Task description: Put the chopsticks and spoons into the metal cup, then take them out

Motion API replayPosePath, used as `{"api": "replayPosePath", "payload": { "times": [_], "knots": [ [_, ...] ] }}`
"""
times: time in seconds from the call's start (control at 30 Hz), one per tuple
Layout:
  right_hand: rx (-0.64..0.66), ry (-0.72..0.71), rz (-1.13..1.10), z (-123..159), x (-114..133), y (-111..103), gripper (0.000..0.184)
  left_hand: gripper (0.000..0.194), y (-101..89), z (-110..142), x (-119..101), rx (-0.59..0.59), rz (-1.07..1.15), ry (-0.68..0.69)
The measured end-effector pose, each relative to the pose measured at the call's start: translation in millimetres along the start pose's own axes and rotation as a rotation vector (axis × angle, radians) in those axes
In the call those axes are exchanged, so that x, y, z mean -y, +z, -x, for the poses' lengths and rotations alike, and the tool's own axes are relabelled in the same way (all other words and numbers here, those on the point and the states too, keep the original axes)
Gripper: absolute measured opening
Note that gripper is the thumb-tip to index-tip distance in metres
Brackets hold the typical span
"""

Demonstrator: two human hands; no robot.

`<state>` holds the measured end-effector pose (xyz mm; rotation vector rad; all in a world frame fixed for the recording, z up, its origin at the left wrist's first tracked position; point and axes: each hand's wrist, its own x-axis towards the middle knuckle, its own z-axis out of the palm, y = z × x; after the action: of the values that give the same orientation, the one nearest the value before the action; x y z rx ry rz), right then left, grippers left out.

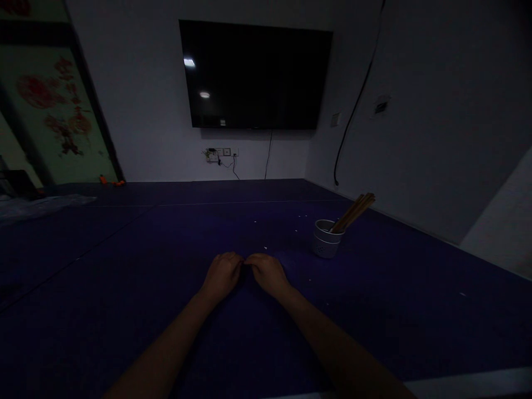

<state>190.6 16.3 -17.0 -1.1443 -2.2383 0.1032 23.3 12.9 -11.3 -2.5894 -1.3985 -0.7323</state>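
Observation:
Both of my hands meet low over the dark blue tabletop (137,288), in the middle of the view. My left hand (223,272) is closed, its fingers curled in and the thumb side toward the other hand. My right hand (269,271) is closed too, with its fingertips pinched near those of the left. Whatever may lie between the fingertips is too small and dark to make out. To the right of my right hand stands a grey holder (326,241) with a bundle of wooden chopsticks (354,213) leaning out to the right.
Small white scraps (265,247) are scattered around the holder. At the far left lies crumpled clear plastic (45,205), with small orange objects (112,181) behind it. A television (257,77) hangs on the back wall, and a black cable (361,91) dangles at right. The room is dim.

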Motion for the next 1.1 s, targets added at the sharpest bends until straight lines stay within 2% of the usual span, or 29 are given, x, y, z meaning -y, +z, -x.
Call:
{"api": "replayPosePath", "payload": {
  "times": [0.43,0.63,1.1],
  "knots": [
    [0.007,-0.004,-0.004,0.4,1.6,-0.8,0.04,0.023,0.2,1.3,0.1,-0.015,0.01,0.003],
    [0.019,-0.006,-0.005,0.0,3.0,-2.4,0.04,0.029,-1.5,1.4,-0.2,0.015,0.061,0.025],
    [0.026,-0.013,-0.012,0.3,2.6,-1.4,0.044,0.027,-3.1,1.0,-3.1,0.05,0.013,0.002]
  ]
}}
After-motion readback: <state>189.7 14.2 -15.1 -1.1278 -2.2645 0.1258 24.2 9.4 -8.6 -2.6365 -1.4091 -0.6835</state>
